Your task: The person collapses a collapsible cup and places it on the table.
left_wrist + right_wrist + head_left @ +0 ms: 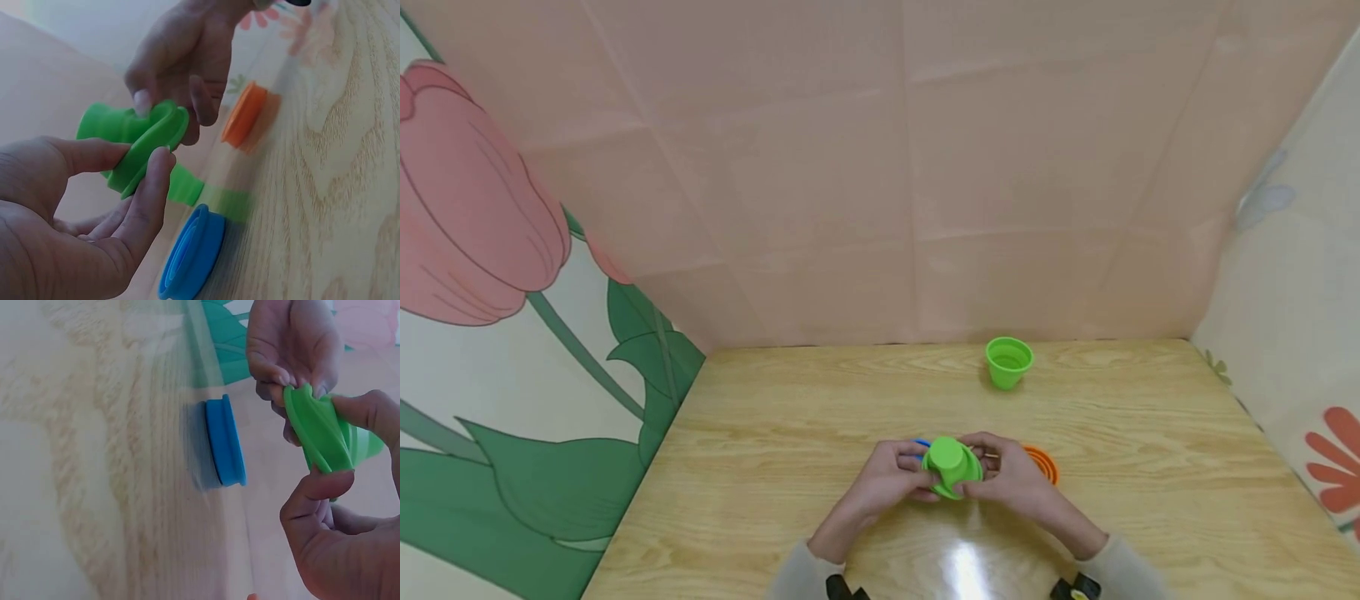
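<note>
Both hands hold a green collapsible cup (950,465) over the table, its rounded base turned up toward the head camera. My left hand (889,473) pinches the rim between thumb and fingers. At the opposite side, my right hand (1009,473) grips it the same way. The rim is bent and folded out of round, as the left wrist view shows on the green cup (147,140). Behind the hands lie a flattened blue cup (192,253) and a flattened orange cup (245,114); in the head view the hands partly cover both.
A second green cup (1009,364) stands upright and extended near the back edge of the wooden table (805,392). A plain pinkish sheet (910,183) rises behind the table. Flower-patterned panels flank it left and right.
</note>
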The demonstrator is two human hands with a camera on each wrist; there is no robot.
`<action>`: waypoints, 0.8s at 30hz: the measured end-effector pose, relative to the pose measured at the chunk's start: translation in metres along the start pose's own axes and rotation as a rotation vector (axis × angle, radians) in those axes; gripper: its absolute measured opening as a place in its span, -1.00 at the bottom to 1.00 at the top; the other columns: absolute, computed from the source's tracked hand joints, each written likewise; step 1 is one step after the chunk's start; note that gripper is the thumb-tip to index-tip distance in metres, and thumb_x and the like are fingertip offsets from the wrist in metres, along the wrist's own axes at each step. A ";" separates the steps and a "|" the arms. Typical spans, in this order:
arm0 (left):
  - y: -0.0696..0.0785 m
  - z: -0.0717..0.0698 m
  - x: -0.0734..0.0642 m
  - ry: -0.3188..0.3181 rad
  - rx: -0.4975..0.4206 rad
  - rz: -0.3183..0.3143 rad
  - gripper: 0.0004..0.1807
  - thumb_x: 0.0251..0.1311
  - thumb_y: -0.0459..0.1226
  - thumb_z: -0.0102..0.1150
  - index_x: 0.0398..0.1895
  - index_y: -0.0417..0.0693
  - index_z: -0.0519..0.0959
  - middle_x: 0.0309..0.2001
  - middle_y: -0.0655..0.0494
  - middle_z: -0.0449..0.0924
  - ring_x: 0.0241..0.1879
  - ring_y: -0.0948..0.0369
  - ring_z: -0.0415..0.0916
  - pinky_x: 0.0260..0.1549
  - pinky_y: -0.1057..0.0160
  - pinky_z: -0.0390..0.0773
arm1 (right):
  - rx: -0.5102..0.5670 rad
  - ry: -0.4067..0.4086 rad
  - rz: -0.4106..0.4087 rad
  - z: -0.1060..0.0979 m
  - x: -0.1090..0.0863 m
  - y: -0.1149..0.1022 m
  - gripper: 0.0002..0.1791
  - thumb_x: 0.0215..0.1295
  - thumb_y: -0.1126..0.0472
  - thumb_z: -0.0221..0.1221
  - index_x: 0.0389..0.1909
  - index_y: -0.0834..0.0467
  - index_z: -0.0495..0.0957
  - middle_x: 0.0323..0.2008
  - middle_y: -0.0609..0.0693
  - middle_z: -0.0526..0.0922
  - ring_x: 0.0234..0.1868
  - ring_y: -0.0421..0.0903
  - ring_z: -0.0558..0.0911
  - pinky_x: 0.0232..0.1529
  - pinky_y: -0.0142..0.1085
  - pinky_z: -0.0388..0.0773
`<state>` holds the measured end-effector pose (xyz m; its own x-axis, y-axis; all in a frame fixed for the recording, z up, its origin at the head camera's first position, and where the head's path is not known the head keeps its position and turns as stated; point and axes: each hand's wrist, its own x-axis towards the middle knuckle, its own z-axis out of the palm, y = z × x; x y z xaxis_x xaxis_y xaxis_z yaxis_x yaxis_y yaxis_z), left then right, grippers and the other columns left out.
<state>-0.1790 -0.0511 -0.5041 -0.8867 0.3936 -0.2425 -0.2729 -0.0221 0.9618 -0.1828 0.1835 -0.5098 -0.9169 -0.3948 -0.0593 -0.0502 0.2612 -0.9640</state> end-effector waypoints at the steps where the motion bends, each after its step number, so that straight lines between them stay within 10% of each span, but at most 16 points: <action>1: -0.001 0.001 0.001 0.005 -0.001 -0.003 -0.60 0.20 -0.55 0.36 0.13 -0.38 0.63 -0.31 -0.08 0.79 -0.31 0.12 0.80 -0.22 0.15 0.87 | -0.011 0.007 0.002 0.001 0.000 0.000 -0.23 0.02 0.31 0.55 0.27 0.44 0.48 0.01 0.26 0.65 -0.15 -0.19 0.69 -0.14 -0.46 0.76; 11: -0.003 0.006 0.001 0.011 -0.026 -0.001 -0.62 0.17 -0.60 0.33 0.09 -0.37 0.62 -0.35 -0.10 0.78 -0.35 0.09 0.79 -0.24 0.11 0.87 | 0.019 -0.005 -0.008 0.001 -0.001 0.004 -0.29 0.04 0.40 0.42 0.28 0.45 0.47 0.11 0.31 0.65 -0.08 -0.16 0.71 -0.15 -0.46 0.75; 24: -0.005 -0.005 0.003 -0.064 -0.131 -0.010 -0.65 0.19 -0.61 0.31 0.06 -0.40 0.59 -0.28 -0.03 0.79 -0.34 0.13 0.79 -0.11 0.11 0.86 | 0.167 -0.211 -0.026 -0.023 0.000 0.008 -0.32 0.30 0.35 0.36 0.40 0.41 0.36 0.14 0.10 0.69 0.09 -0.19 0.71 0.10 -0.37 0.74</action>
<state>-0.1822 -0.0548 -0.5103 -0.8594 0.4519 -0.2392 -0.3315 -0.1363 0.9336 -0.1928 0.2061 -0.5120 -0.8122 -0.5793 -0.0693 0.0091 0.1062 -0.9943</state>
